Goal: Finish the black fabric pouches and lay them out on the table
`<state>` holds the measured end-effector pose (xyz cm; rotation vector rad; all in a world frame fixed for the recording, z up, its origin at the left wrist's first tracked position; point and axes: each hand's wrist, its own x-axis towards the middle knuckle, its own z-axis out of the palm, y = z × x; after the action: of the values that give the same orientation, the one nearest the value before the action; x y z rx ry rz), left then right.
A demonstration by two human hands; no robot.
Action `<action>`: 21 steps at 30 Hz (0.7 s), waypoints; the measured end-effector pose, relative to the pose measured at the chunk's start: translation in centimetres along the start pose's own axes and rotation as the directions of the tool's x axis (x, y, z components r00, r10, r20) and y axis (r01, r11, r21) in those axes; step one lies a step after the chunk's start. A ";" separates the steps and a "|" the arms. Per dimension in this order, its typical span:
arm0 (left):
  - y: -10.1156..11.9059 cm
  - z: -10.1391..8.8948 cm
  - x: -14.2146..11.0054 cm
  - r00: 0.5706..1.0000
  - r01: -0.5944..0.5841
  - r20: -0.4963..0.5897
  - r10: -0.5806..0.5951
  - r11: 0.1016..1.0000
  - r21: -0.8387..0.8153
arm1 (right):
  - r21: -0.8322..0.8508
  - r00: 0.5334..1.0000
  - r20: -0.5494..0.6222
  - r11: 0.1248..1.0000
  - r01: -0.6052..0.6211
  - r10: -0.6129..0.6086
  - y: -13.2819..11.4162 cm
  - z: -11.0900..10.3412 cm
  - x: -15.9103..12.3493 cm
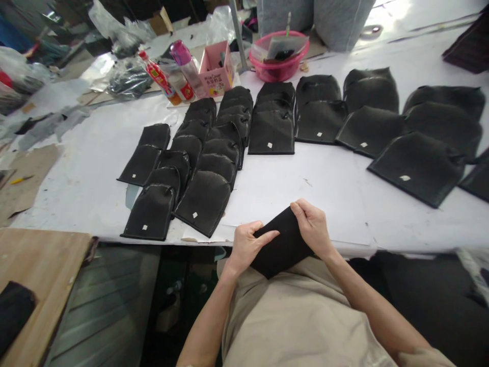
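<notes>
A black fabric piece (283, 244) is stretched between my two hands, tilted, at the table's front edge. My left hand (247, 245) grips its left side, thumb lying over the top. At the upper right corner, my right hand (311, 224) pinches the cloth between thumb and fingers. Farther back on the table lie overlapping rows of black pouch-like pieces, many with a small pale tag. The nearest of them on the left is one black piece (206, 201); another black piece (418, 168) lies to the right.
The white-covered table (290, 188) spans the view. At the back stand a pink basket (278, 66), a pink box (217, 71), a red-labelled bottle (156, 74) and a purple-capped bottle (187, 66). A wooden board (42, 275) is at the lower left.
</notes>
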<state>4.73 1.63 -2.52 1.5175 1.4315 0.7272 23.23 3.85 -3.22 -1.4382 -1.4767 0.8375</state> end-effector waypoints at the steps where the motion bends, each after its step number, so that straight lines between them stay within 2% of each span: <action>1: -0.2 -0.2 -0.3 1.000 0.013 -0.003 -0.013 1.000 -0.011 | 0.002 1.000 -0.017 1.000 -0.010 0.010 0.3 -0.2 0.1; 7: -0.9 -1.5 -1.7 0.992 0.126 -0.016 -0.128 0.988 -0.094 | 0.018 0.999 -0.032 0.999 -0.040 0.041 0.8 -0.5 0.5; 12: -1.0 -1.5 -2.1 0.992 0.121 -0.015 -0.128 0.964 -0.235 | 0.043 0.996 -0.048 0.997 -0.068 0.070 0.8 -0.7 0.6; 17: -1.8 -1.1 -2.8 0.982 0.185 0.041 -0.183 0.905 -0.382 | 0.138 0.986 0.004 0.977 -0.164 0.165 1.9 -0.4 0.8; 21: -3.1 -0.6 -3.2 0.967 0.247 0.074 -0.243 0.826 -0.507 | 0.218 0.963 0.059 0.938 -0.268 0.262 3.0 0.6 0.6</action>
<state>2.31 -1.56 -4.57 0.9002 1.2633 0.8589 23.86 4.81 -6.11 -1.4754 -1.1791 1.1569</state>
